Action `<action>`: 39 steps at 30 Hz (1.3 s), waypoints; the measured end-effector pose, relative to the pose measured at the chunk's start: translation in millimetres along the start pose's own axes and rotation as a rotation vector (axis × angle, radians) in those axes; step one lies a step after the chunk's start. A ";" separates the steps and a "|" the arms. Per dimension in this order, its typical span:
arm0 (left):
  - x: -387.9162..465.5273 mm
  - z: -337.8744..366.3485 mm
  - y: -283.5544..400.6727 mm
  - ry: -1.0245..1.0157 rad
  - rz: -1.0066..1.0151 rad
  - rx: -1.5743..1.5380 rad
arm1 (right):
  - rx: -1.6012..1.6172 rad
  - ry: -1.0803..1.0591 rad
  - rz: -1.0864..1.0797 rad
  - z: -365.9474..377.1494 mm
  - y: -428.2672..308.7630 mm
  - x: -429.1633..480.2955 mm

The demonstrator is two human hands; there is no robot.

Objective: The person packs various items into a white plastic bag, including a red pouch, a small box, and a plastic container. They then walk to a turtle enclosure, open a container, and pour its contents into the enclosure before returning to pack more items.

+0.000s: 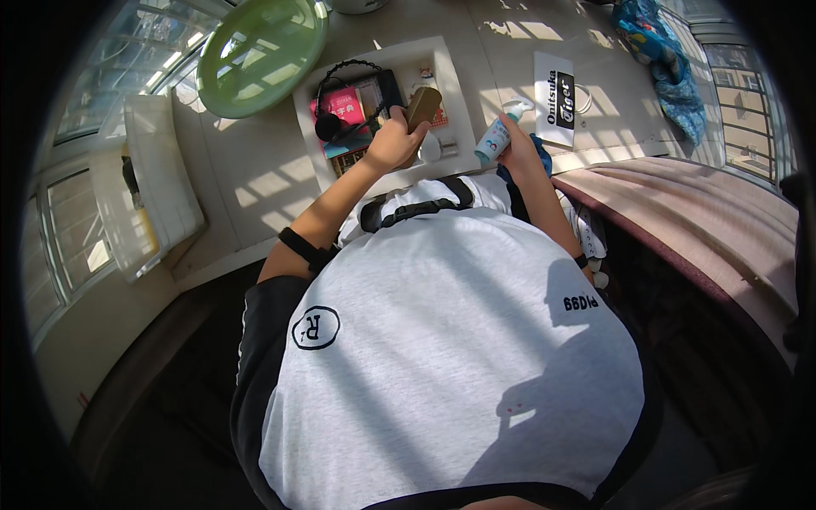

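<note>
My left hand (396, 141) is closed around a long brown object (423, 108), perhaps a case, above a shallow white box (460, 95). My right hand (521, 148) grips a light-blue pump bottle (493, 141) with a white pump top, tilted just right of the box. Inside the box lie a pink book (338, 105), other books or booklets partly covered, and a black beaded cord with a round black piece (328, 127). Close under my left hand is a small white rounded item (429, 148), beside a clear one I cannot identify.
Behind the box at left stands a large green plastic basin (260, 54). A white paper bag with black print (553, 99) lies to the right on the pale surface. Blue patterned fabric (679, 95) lies farther right, near a window. A pinkish cloth (688, 210) covers something at right.
</note>
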State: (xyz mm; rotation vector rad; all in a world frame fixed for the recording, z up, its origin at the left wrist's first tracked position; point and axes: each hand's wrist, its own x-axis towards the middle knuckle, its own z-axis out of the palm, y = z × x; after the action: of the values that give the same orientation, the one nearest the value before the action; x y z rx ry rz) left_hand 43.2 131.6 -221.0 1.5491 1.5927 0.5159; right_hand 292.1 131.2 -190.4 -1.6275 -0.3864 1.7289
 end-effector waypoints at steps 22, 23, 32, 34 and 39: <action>65.1 32.4 6.4 0.001 -0.030 -0.093 | -0.123 -0.093 -0.081 8.1 -6.1 1.8; 53.9 20.8 9.3 0.021 0.061 -0.071 | -0.163 -0.043 -0.091 11.1 -7.3 1.3; -30.4 -77.1 -32.9 0.311 0.262 0.775 | -0.228 -0.088 -0.051 26.5 -0.1 8.8; -35.0 -79.5 -35.2 0.430 0.235 0.456 | -0.265 -0.087 -0.062 29.3 0.2 9.8; -43.8 -64.4 -4.3 0.421 0.162 -0.449 | -0.309 -0.068 -0.122 31.5 -5.7 3.1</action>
State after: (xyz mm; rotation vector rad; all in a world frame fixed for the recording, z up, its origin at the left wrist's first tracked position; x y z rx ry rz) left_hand -14.7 105.5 -175.7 1.2786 1.5152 1.2647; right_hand 263.9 145.2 -184.0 -1.7200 -0.8025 1.6975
